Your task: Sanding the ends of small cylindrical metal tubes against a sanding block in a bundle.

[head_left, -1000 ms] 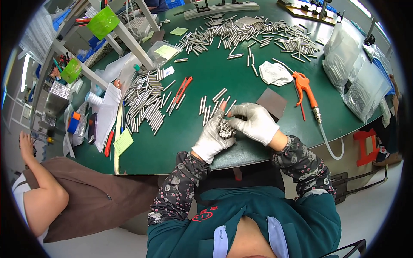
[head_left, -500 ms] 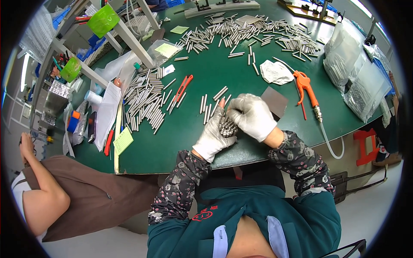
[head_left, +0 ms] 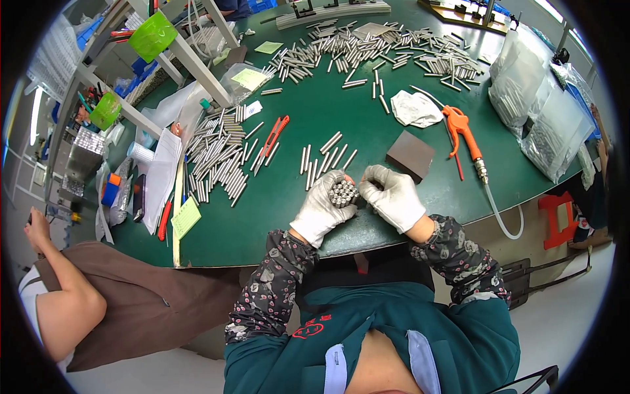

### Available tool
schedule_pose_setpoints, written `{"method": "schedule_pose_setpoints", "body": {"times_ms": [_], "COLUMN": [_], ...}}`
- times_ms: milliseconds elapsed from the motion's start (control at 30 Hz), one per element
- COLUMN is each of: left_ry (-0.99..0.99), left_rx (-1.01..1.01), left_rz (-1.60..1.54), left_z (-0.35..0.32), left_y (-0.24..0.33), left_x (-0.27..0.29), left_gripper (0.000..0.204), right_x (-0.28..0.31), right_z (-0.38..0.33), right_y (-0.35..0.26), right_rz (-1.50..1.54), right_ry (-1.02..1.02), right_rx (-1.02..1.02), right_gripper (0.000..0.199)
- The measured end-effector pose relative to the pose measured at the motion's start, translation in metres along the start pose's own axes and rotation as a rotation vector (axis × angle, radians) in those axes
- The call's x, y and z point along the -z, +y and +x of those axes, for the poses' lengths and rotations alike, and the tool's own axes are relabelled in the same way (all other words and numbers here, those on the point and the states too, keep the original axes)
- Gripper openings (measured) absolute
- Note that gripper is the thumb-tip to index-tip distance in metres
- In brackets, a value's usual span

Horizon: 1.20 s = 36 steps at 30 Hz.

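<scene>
In my gloved left hand (head_left: 319, 209) is a bundle of short metal rods (head_left: 343, 194), its round ends facing up and the fingers wrapped round it. My gloved right hand (head_left: 394, 198) is just to the right of the bundle, apart from it. Its thumb and fingers are curled together; whatever they may hold is hidden. Several loose metal rods (head_left: 326, 157) lie on the table just beyond the left hand. A dark brown square block (head_left: 410, 155) rests beyond the right hand.
Piles of metal rods lie at the left (head_left: 220, 154) and far side (head_left: 367, 49) of the green table (head_left: 289, 190). A red utility knife (head_left: 276, 134), white cloth (head_left: 416, 108) and orange air gun (head_left: 463, 131) lie around. Bagged rods (head_left: 558, 131) stand right. Another person's arm (head_left: 69, 295) is at left.
My right hand has drawn back from over the bundle, down and to the right. The bundle's rod ends now face up more plainly, and the brown block is uncovered.
</scene>
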State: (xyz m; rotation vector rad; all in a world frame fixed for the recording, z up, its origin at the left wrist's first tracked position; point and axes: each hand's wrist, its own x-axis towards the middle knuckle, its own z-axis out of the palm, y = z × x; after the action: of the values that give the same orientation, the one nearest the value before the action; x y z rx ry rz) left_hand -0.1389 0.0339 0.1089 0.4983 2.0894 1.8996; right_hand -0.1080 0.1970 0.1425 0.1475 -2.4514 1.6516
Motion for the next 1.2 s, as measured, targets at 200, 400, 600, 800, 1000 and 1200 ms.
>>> {"method": "schedule_pose_setpoints", "body": {"times_ms": [200, 400, 600, 800, 1000, 1200], "left_ry": [0.022, -0.011, 0.047, 0.051, 0.042, 0.048], "left_rx": [-0.067, -0.012, -0.062, -0.041, 0.011, -0.025], "left_rz": [0.043, -0.065, 0.033, 0.043, -0.031, 0.038], "left_z": [0.001, 0.000, 0.000, 0.001, 0.000, 0.000], "left_y": [-0.006, 0.005, 0.008, 0.007, 0.012, 0.009], "left_x": [-0.001, -0.003, -0.005, -0.004, -0.005, -0.005], "left_gripper": [0.052, 0.046, 0.042, 0.041, 0.040, 0.040], "right_x": [-0.007, -0.007, -0.002, -0.004, -0.003, -0.003], "right_z": [-0.001, -0.002, -0.003, -0.003, -0.003, -0.001], "right_y": [0.005, 0.002, 0.010, 0.010, 0.009, 0.010], "right_rz": [0.056, 0.311, 0.379, 0.238, 0.180, 0.134], "right_ry": [-0.008, -0.102, -0.195, -0.142, -0.115, -0.095], "right_rx": [-0.058, -0.245, -0.231, -0.139, -0.118, -0.056], "right_gripper": [0.013, 0.016, 0.016, 0.015, 0.014, 0.013]}}
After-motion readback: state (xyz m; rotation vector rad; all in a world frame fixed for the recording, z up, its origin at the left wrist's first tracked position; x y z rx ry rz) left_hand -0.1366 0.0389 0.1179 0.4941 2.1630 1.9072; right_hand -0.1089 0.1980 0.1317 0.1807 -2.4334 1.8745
